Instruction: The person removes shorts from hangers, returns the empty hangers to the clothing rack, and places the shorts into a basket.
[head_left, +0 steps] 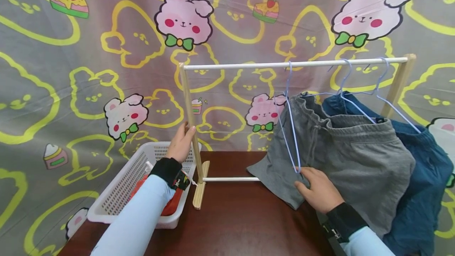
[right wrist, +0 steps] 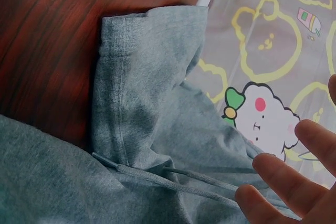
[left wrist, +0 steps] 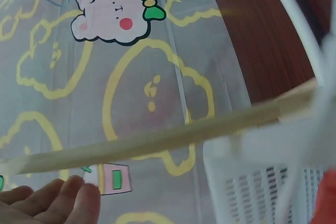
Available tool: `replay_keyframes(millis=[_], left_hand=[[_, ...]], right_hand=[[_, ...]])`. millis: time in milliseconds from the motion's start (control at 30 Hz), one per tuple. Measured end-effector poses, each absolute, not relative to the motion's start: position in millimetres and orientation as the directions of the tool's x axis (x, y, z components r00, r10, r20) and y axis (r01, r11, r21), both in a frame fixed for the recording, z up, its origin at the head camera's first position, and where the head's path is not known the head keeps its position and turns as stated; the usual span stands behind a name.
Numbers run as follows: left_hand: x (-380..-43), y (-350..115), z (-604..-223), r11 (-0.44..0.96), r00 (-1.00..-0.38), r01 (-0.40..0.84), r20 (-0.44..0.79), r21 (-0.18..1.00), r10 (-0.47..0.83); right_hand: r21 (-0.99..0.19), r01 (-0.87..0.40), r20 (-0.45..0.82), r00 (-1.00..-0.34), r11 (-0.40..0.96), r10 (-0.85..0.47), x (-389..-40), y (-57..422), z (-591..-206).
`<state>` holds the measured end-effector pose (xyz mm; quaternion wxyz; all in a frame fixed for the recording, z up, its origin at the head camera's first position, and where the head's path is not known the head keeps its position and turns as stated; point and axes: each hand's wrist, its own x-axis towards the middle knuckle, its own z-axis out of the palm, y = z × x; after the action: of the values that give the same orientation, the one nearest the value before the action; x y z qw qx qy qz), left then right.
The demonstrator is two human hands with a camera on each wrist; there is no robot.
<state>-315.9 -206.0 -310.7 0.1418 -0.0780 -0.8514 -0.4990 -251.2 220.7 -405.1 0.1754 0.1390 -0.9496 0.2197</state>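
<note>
In the head view, my left hand is at the left wooden post of a small clothes rack. Its fingers lie loosely extended, just under the post in the left wrist view. My right hand is in front of a pair of grey drawstring shorts, with spread fingers in the right wrist view. Beside its fingertips is the lower end of a light-blue hanger hooked on the rack's white rod. Behind the grey shorts hangs a blue pair.
A white perforated basket with red-orange cloth inside stands left of the rack. The rack's wooden foot rests on the dark brown table. A patterned curtain hangs behind everything.
</note>
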Motion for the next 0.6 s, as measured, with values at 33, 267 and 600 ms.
replay_keyframes(millis=[33,267,600], left_hand=[[-319.8,-203.7,-311.7,0.471,-0.945,0.277,0.326,0.838,-0.024],[-337.6,-190.5,-314.3,0.364,-0.931,0.294,0.351,0.884,-0.100],[-348.4,-177.4,-314.2,0.244,-0.917,0.335,0.374,0.910,-0.137]], right_hand=[[-0.366,-0.342,0.395,-0.899,0.866,-0.189,-250.7,221.4,-405.3],[-0.366,-0.346,0.401,-0.896,0.864,-0.189,-248.9,221.1,-406.9],[-0.369,-0.313,0.378,-0.911,0.875,-0.167,-248.6,223.3,-404.8]])
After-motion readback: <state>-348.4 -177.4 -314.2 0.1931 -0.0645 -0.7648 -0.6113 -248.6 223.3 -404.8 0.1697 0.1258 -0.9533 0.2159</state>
